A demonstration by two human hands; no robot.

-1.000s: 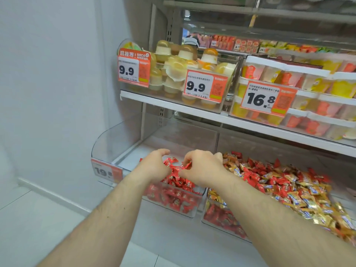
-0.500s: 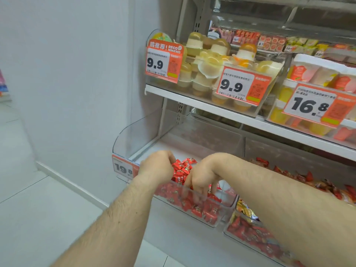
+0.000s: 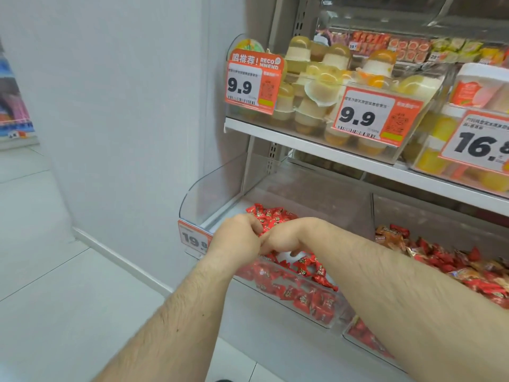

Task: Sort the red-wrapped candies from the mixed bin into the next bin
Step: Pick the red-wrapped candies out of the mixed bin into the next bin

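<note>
Both hands inside clear left bin [image 3: 316, 312], over red-wrapped candies [image 3: 308, 296]. Left hand [image 3: 237, 239] curled, fingers among wrappers; right hand [image 3: 283, 241] bent down, fingers curled into pile; actual hold on a candy can't be told. Mixed bin [image 3: 451, 260] right of left bin. Price tag [image 3: 194, 239] on its front-left corner, jelly cups [image 3: 316, 92] on the shelf above.
</note>
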